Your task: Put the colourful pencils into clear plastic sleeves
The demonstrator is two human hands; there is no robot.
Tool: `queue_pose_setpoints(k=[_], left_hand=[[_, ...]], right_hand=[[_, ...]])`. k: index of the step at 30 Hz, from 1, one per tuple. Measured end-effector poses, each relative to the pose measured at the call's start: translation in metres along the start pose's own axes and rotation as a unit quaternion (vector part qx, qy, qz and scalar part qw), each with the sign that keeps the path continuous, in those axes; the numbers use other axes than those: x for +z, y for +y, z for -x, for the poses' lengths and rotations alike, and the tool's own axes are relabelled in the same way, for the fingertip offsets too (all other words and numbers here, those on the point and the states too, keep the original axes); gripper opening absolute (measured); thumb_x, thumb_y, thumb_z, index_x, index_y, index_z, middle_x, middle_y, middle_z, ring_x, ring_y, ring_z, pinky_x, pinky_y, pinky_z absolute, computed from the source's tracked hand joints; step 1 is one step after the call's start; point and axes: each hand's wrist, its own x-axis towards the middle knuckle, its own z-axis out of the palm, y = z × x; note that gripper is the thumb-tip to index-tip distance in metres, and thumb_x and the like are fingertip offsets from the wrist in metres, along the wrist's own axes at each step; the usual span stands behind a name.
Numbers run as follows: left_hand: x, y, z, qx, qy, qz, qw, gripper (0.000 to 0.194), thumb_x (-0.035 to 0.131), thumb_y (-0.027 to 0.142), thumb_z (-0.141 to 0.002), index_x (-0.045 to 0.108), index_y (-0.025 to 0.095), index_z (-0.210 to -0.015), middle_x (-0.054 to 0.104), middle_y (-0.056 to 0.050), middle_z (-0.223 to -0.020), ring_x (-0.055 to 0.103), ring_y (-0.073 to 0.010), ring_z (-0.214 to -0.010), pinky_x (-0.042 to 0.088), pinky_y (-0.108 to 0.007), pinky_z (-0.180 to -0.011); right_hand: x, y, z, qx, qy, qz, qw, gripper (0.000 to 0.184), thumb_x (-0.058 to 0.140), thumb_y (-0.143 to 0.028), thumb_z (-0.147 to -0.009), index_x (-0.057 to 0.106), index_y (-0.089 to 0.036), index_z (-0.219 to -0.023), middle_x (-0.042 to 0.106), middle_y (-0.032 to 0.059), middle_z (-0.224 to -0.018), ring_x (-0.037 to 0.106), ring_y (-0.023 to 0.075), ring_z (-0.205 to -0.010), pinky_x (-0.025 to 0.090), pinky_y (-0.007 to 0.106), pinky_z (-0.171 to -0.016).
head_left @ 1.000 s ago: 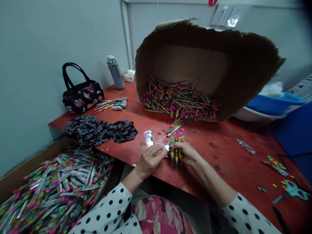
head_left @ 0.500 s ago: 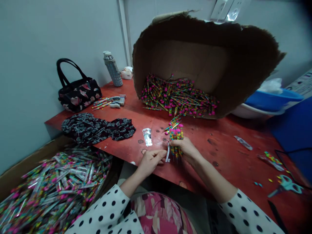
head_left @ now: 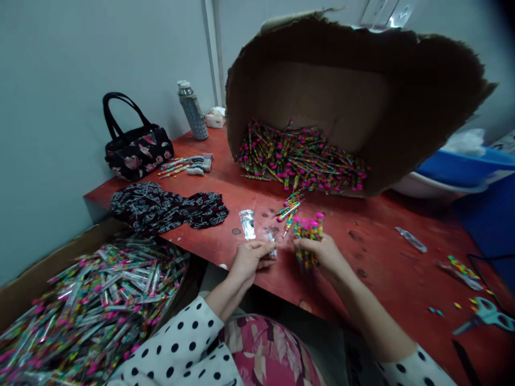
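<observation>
My right hand (head_left: 326, 256) is wrapped round an upright bundle of colourful pencil-like sticks with pink ends (head_left: 308, 227), just above the red table's front part. To its left, my left hand (head_left: 250, 259) pinches a small clear and whitish plastic sleeve (head_left: 272, 247) between thumb and fingers. The sleeve is partly hidden by the fingers. The two hands are apart. Several loose sticks (head_left: 290, 206) lie on the table just beyond them. A silvery wrapper (head_left: 247, 224) lies flat beyond my left hand.
A large torn cardboard box (head_left: 333, 96) lies open on the table, with a heap of sticks inside. Left and below, another box holds many wrapped sticks (head_left: 116, 300). A dark patterned cloth (head_left: 169, 208), handbag (head_left: 139, 153), flask (head_left: 193, 112), scissors (head_left: 485, 316) and blue basin (head_left: 462, 165) stand around.
My right hand has moved right with the bundle, widening the gap between my hands. The pale strip that hung between them is now drawn up at my left fingers. The view has shifted slightly.
</observation>
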Motion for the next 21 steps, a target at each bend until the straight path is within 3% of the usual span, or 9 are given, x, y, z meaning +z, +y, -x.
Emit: queue_pose_setpoints(k=[4,7,13,21], left_hand=[[0.005,0.004,-0.001,-0.013,0.010,0.111,0.994,0.022,0.077,0.024,-0.056,0.064,0.009,-0.067,0.063,-0.003,-0.059,0.061,-0.0117,-0.053,0.053,-0.022,-0.053],[0.011,0.003,-0.001,-0.016,0.001,0.163,0.987,0.020,0.076,0.021,-0.057,0.063,0.011,-0.068,0.064,-0.003,-0.063,0.062,-0.0123,-0.056,0.053,-0.023,-0.053],[0.022,0.003,0.004,-0.006,-0.020,0.205,0.979,0.021,0.076,0.024,-0.059,0.060,0.012,-0.066,0.064,-0.002,-0.064,0.060,-0.0109,-0.055,0.051,-0.021,-0.051],[0.026,0.005,0.012,0.027,-0.019,0.159,0.987,0.025,0.077,0.027,-0.057,0.060,0.010,-0.064,0.063,-0.003,-0.062,0.060,-0.0113,-0.056,0.051,-0.024,-0.055]], right_hand=[[-0.002,0.008,0.039,0.059,-0.063,0.001,0.996,0.021,0.073,-0.024,-0.055,0.062,-0.013,-0.069,0.062,0.0021,-0.060,0.056,0.0167,-0.057,0.041,0.027,-0.055],[0.005,0.018,0.058,0.059,-0.052,-0.005,0.997,0.025,0.075,-0.023,-0.054,0.061,-0.015,-0.072,0.061,-0.0011,-0.059,0.053,0.0136,-0.054,0.039,0.025,-0.052],[0.009,0.029,0.057,0.061,-0.065,-0.001,0.996,0.029,0.074,-0.023,-0.057,0.062,-0.014,-0.083,0.062,-0.0011,-0.061,0.054,0.0140,-0.055,0.041,0.025,-0.054],[0.007,0.026,0.058,0.037,-0.051,0.015,0.998,0.029,0.073,-0.026,-0.059,0.062,-0.013,-0.083,0.064,0.0011,-0.064,0.057,0.0165,-0.058,0.043,0.027,-0.057]])
